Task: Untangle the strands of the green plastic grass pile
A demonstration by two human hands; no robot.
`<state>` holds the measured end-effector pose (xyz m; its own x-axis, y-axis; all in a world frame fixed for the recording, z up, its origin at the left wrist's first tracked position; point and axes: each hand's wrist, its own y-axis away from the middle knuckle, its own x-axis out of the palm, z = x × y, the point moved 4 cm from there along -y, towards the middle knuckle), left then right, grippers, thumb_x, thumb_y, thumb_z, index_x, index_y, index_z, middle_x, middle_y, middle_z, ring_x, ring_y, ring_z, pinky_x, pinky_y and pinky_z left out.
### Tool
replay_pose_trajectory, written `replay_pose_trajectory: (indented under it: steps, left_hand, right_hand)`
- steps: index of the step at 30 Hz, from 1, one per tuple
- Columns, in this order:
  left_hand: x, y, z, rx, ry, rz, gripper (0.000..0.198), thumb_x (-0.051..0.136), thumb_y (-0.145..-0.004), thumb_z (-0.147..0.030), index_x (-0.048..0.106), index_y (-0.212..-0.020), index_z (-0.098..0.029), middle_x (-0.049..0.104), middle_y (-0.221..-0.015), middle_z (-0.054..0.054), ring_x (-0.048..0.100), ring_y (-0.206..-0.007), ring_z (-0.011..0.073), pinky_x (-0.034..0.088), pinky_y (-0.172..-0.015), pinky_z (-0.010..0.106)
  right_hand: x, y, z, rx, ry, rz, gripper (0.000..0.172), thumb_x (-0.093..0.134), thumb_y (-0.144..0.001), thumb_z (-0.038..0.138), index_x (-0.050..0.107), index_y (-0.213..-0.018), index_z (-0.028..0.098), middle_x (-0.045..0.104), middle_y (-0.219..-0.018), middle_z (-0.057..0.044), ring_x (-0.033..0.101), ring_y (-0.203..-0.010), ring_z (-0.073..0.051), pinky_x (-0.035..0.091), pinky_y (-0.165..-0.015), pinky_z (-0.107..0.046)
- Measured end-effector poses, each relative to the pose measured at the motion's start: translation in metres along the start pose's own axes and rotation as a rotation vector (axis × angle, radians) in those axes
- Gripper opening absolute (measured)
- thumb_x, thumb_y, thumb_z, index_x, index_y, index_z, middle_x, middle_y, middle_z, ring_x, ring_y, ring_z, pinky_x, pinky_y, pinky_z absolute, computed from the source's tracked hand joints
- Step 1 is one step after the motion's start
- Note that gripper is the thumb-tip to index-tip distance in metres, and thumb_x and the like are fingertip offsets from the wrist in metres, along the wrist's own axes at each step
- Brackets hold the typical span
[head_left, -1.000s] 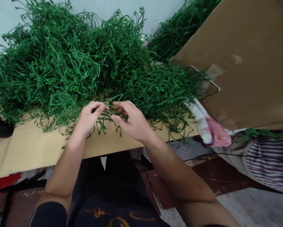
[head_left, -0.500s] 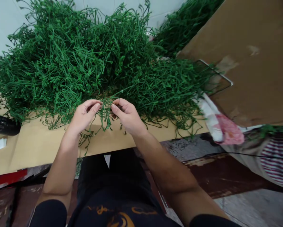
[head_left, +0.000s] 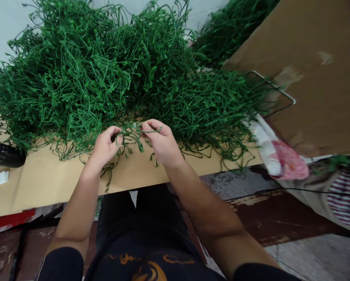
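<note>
A big heap of green plastic stems (head_left: 104, 74) covers a sheet of brown cardboard (head_left: 40, 179) in front of me. My left hand (head_left: 106, 146) and my right hand (head_left: 161, 142) sit at the heap's near edge, a short gap apart. Both pinch the same small green sprig (head_left: 130, 134), which hangs between them with thin branches dangling over the cardboard. Fingers of both hands are curled closed on it.
A large tilted cardboard panel (head_left: 309, 74) with a wire handle (head_left: 276, 89) stands at the right. A white and pink cloth (head_left: 277, 156) hangs below it. A black bottle (head_left: 2, 154) lies at the left edge. Striped fabric (head_left: 346, 195) shows at far right. My dark-clothed lap (head_left: 145, 234) is below.
My hands closed on a sprig and drew it out from the heap's edge, then spread slightly apart along it. The view tilted a little, shifting the panel right.
</note>
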<state>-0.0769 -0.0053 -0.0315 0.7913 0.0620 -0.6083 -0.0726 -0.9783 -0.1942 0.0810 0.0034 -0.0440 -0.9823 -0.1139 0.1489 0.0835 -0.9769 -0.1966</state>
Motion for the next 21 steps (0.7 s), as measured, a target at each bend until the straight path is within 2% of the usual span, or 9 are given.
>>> replay_pose_trajectory:
  steps: [3,5,7,9,12,15,21]
  left_hand:
    - [0.001,0.002,0.003,0.058,-0.052,-0.02,0.017,0.045,-0.078,-0.024,0.059,-0.083,-0.016,0.059,-0.07,0.0,0.051,-0.063,0.0089,0.041,-0.063,0.021]
    - [0.003,0.004,0.004,0.129,-0.095,-0.022,0.022,0.044,-0.08,-0.026,0.062,-0.088,-0.016,0.065,-0.081,0.002,0.057,-0.073,0.0108,0.043,-0.07,0.022]
    - [0.004,0.006,0.005,0.188,-0.147,-0.005,0.025,0.044,-0.081,-0.026,0.063,-0.094,-0.016,0.067,-0.091,0.004,0.06,-0.081,0.0122,0.044,-0.076,0.023]
    - [0.005,0.007,0.004,0.222,-0.202,0.021,0.028,0.043,-0.083,-0.026,0.064,-0.098,-0.017,0.068,-0.091,0.004,0.061,-0.079,0.0121,0.044,-0.074,0.023]
    - [0.005,0.009,0.0,0.225,-0.323,0.049,0.029,0.039,-0.085,-0.025,0.064,-0.1,-0.017,0.069,-0.086,0.004,0.061,-0.074,0.0122,0.044,-0.069,0.023]
    - [0.004,0.009,-0.005,0.181,-0.437,0.07,0.032,0.037,-0.087,-0.024,0.062,-0.105,-0.017,0.07,-0.089,0.005,0.062,-0.078,0.0143,0.044,-0.071,0.025]
    - [0.01,0.01,-0.017,0.16,-0.535,0.121,0.034,0.031,-0.089,-0.025,0.06,-0.106,-0.016,0.068,-0.099,0.009,0.063,-0.085,0.0189,0.044,-0.073,0.029]
  right_hand:
    - [-0.007,-0.003,0.002,0.006,-0.038,-0.052,0.027,0.059,-0.076,0.046,0.058,-0.071,0.02,0.052,-0.064,0.002,0.047,-0.062,-0.008,0.039,-0.061,-0.023]
    - [-0.01,-0.004,0.006,-0.007,-0.042,-0.073,0.026,0.06,-0.075,0.045,0.06,-0.072,0.02,0.055,-0.066,0.002,0.049,-0.062,-0.008,0.039,-0.062,-0.024]
    - [-0.014,-0.006,0.013,-0.048,-0.005,-0.085,0.023,0.061,-0.076,0.042,0.062,-0.072,0.019,0.057,-0.069,0.001,0.051,-0.065,-0.009,0.04,-0.064,-0.025]
    - [-0.018,-0.007,0.02,-0.099,0.053,-0.087,0.021,0.061,-0.076,0.038,0.063,-0.07,0.018,0.059,-0.07,0.001,0.052,-0.067,-0.009,0.041,-0.067,-0.026]
    - [-0.025,-0.009,0.028,-0.163,0.112,-0.123,0.021,0.062,-0.076,0.034,0.06,-0.064,0.017,0.055,-0.064,0.002,0.049,-0.063,-0.008,0.039,-0.065,-0.026]
    - [-0.029,-0.008,0.034,-0.214,0.123,-0.154,0.026,0.058,-0.079,0.036,0.056,-0.06,0.017,0.05,-0.061,0.003,0.045,-0.06,-0.007,0.038,-0.062,-0.025]
    - [-0.022,0.004,0.048,-0.263,0.064,-0.15,0.03,0.056,-0.08,0.04,0.054,-0.06,0.018,0.05,-0.063,0.0,0.045,-0.06,-0.009,0.038,-0.057,-0.026]
